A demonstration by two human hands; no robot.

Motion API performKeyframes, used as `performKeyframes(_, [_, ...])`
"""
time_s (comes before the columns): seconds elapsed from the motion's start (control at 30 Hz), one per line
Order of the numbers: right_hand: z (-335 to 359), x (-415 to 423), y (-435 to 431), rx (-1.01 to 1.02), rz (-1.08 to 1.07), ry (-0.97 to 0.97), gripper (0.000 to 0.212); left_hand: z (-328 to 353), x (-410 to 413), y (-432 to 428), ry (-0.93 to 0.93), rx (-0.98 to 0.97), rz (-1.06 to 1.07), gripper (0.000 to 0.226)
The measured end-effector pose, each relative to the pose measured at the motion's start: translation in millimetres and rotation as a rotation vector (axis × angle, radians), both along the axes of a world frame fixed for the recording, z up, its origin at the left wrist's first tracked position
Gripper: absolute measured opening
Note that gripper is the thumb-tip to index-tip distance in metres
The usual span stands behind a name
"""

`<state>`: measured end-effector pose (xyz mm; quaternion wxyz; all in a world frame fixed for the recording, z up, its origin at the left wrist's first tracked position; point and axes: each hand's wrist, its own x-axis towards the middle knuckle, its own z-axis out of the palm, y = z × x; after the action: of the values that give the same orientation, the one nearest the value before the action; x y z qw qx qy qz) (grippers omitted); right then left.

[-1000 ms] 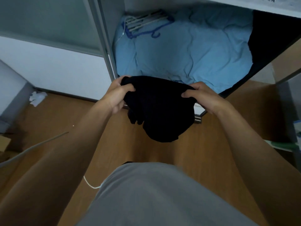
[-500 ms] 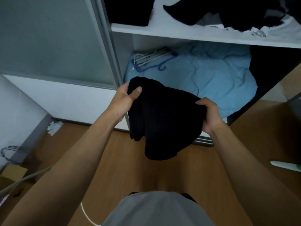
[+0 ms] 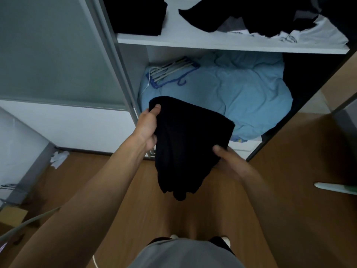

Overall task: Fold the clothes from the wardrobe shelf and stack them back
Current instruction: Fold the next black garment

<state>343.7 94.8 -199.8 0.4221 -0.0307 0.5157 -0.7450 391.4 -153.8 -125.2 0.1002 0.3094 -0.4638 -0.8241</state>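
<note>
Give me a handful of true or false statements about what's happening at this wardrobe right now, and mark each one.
1. Both hands grip the black garment. True: the left hand pinches its upper corner and the right hand holds its lower side.
2. The garment lies flat on the white shelf. False: it hangs in the air, below the shelf.
3. Clothes hangers rest on the light blue bedding. True.
4. The shelf holds only white clothes. False: mostly black clothes lie there.
</note>
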Motion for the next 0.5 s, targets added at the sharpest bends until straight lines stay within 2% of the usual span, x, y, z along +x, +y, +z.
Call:
performKeyframes(0.07, [-3.5,11.0,-13.2,0.082,-0.055,0.101,0.053,0.5,4.4,-2.7,-0.038,0.076,-0.049,0.033])
performKeyframes(0.2, [13.7,13.1,-21.3,-0.059,-0.192,-0.037,0.053,-10.8,33.7,-27.0,0.054,0.217,-0.254,0.05])
performKeyframes(0.27, [24.4,15.8,-23.7,-0.07,-0.182,-0.078,0.054,-28.3,54.5,-29.6,-0.01,0.156,-0.377,0.053])
performKeyframes(0.37, [29.9,17.9,-24.6,-0.007,-0.135,-0.118,0.044,-60.8,76.1,-21.3,-0.182,0.025,-0.533,0.043])
performKeyframes(0.43, [28.9,14.2,-21.8,0.107,-0.145,-0.173,0.036,-77.8,83.1,-20.6,-0.203,0.029,-0.557,0.029])
performKeyframes(0.5, [25.4,5.9,-14.6,0.257,-0.122,-0.187,0.032,-89.4,87.7,-25.4,-0.224,0.065,-0.541,0.026])
